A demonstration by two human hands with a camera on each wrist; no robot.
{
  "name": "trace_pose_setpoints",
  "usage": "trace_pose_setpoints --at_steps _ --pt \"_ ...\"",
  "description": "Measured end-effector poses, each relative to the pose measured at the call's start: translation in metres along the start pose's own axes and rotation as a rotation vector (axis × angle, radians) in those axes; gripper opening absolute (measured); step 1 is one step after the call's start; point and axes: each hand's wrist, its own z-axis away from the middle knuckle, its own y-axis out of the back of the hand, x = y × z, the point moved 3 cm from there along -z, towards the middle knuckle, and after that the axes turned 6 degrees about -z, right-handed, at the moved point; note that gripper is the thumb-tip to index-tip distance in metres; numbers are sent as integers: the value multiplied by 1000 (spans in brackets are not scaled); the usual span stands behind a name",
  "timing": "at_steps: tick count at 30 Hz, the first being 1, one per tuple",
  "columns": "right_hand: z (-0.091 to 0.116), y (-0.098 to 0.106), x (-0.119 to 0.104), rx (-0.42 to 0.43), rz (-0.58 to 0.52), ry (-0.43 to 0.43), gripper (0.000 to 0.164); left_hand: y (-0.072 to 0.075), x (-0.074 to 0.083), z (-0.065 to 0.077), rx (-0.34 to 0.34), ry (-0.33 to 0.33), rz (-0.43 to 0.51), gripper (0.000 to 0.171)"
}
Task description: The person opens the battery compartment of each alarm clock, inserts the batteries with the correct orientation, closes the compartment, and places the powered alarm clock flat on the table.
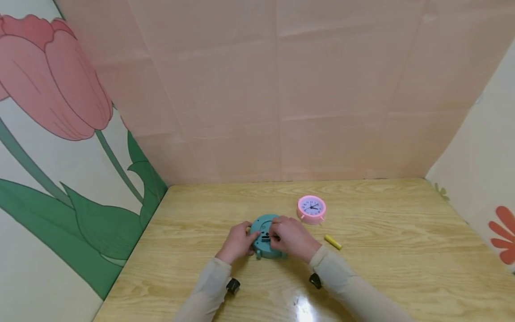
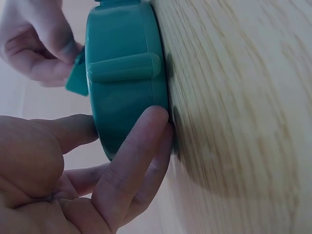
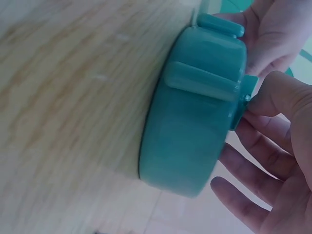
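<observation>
A teal round clock (image 1: pixel 263 220) lies face down on the wooden table, its back with small dark controls turned up. My left hand (image 1: pixel 237 243) grips its left side, thumb on the back edge and fingers along the rim. Above the back, my right hand (image 1: pixel 295 237) pinches a small teal battery cover (image 3: pixel 245 100) between thumb and index finger. In the left wrist view the battery cover (image 2: pixel 77 78) stands tilted from the clock's back. Stubby feet (image 2: pixel 124 67) stick out from the clock's side. The battery slot is partly hidden by the right hand.
A pink alarm clock (image 1: pixel 311 208) lies face up behind and right of the teal one. To the right of my right hand lies a yellow cylinder (image 1: pixel 333 242), like a battery. A wall (image 1: pixel 277 103) rises at the table's far edge.
</observation>
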Motion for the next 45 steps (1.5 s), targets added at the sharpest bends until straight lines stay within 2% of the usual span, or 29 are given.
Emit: trace_pose_setpoints --at_steps 12,17,22,29,39,45 --pt "23 29 7 135 46 -25 5 4 0 -1 1 27 -20 43" --pt "35 36 20 152 127 -58 5 10 -3 1 29 35 -34 41" --pt "40 35 32 115 187 -97 9 14 -5 2 27 29 -37 43" --pt "38 20 42 51 226 -133 13 15 -6 2 30 28 -63 43" --pt "34 5 49 -18 152 -201 15 15 -5 2 21 19 -54 45" --pt "33 4 53 -12 93 -253 14 14 -7 2 24 21 -48 45"
